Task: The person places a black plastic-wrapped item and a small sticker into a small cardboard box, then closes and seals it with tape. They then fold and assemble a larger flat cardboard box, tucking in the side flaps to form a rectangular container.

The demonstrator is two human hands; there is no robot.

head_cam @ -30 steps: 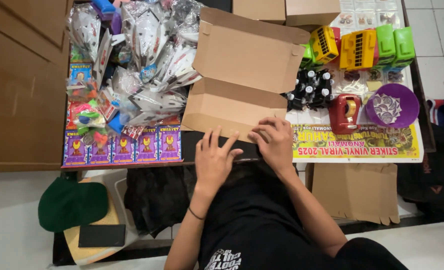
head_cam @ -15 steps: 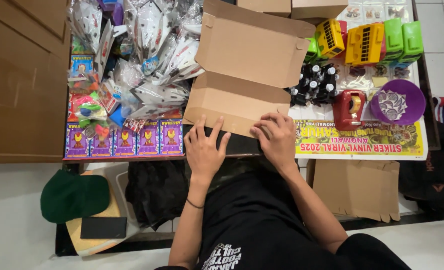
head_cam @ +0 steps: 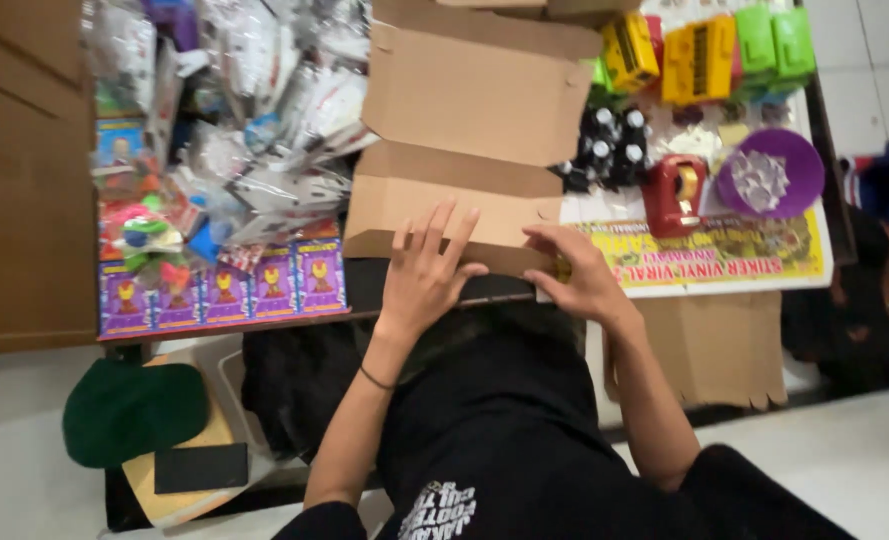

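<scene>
Head view, read from left to right: a wooden cabinet (head_cam: 24,180) fills the far left, and beside it the table carries a heap of clear plastic toy packets (head_cam: 234,130) with a row of purple cards (head_cam: 224,295) along its near edge. Below these, a green cap (head_cam: 134,410) lies off the table.

In the middle lies the flattened cardboard box (head_cam: 464,130), brown, with 2 broad panels and a narrow flap folded toward the person. The left hand (head_cam: 424,275) rests flat on that near flap, fingers spread and open, pressing rather than gripping. The right hand (head_cam: 579,280) sits just beside it at the flap's right end, fingers curled loosely over the edge; whether it pinches the board cannot be told.

To the right stand small dark bottles (head_cam: 604,150), yellow and green toy buses (head_cam: 704,50), a red tape dispenser (head_cam: 676,195) and a purple bowl (head_cam: 769,175).

The board looks light, stiff across its panels yet willing to bend at its creases, and dry enough not to slip. It would likely be best taken at the flap edges or beside a crease, with both hands, since 1 hand alone would let it flop.
</scene>
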